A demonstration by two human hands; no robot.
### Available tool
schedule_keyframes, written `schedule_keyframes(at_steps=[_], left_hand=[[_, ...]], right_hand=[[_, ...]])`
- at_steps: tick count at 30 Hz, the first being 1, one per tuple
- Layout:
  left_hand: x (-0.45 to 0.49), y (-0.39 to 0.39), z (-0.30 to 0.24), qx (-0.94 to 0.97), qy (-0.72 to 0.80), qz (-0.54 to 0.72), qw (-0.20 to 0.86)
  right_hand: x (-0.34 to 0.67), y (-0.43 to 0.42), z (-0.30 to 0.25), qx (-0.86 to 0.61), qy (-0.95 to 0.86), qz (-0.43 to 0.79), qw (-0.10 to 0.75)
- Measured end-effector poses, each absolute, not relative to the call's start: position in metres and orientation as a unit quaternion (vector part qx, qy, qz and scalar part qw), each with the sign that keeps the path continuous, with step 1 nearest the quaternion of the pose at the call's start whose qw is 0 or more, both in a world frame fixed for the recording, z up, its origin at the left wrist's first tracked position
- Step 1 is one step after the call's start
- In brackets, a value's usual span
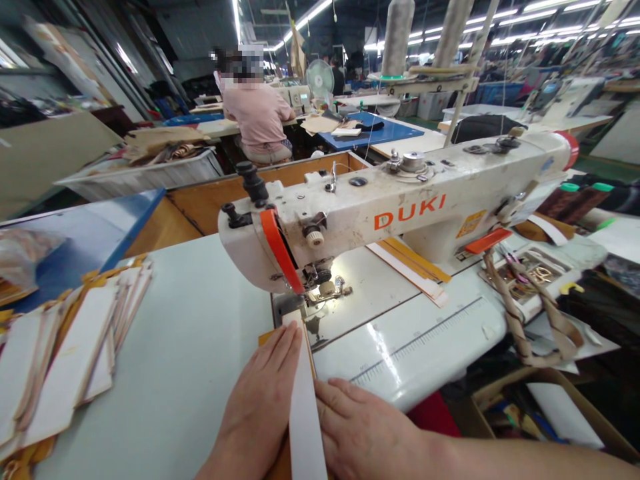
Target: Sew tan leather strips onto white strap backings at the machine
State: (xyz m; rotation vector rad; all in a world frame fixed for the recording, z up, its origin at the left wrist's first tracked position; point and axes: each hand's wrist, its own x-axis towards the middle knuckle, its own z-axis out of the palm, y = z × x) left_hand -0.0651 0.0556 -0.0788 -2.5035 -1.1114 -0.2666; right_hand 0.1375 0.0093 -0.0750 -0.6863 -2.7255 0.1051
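A long white strip point(304, 400) with a tan-orange underside lies on the table and runs up under the presser foot point(327, 288) of a white DUKI sewing machine point(400, 200). My left hand point(260, 407) lies flat on the strip's left side, fingers stretched toward the needle. On the strip's right edge rests my right hand point(360, 430), fingers also flat and pointing left. Neither hand grips anything; both press the strip down.
A stack of white and tan strips point(65, 360) lies at the left on the pale table point(190, 347). More strips point(410, 263) lie behind the machine arm. A tray of metal buckles point(530, 273) and a braided strap point(520, 320) sit at the right. A person in pink point(257, 117) sits farther back.
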Motion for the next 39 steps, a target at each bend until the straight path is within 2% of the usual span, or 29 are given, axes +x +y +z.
schedule_keyframes(at_steps=[12,17,22,29,39], left_hand=[[-0.064,0.061,-0.068,-0.898,-0.381,-0.074,0.21],[-0.066,0.064,-0.069,-0.903,-0.362,-0.088,0.212],[-0.065,0.063,-0.067,-0.901,-0.394,-0.074,0.165],[-0.054,0.059,-0.06,-0.901,-0.405,-0.067,0.142],[-0.054,0.055,-0.071,-0.894,-0.414,-0.096,0.143]], right_hand=[[0.143,0.011,-0.063,-0.269,-0.951,0.036,0.148],[0.141,0.023,-0.059,-0.305,-0.932,0.054,0.186],[0.132,0.044,-0.061,-0.353,-0.911,0.072,0.202],[0.132,0.067,-0.059,-0.234,-0.947,-0.004,0.219],[0.133,0.077,-0.064,-0.175,-0.964,-0.036,0.196]])
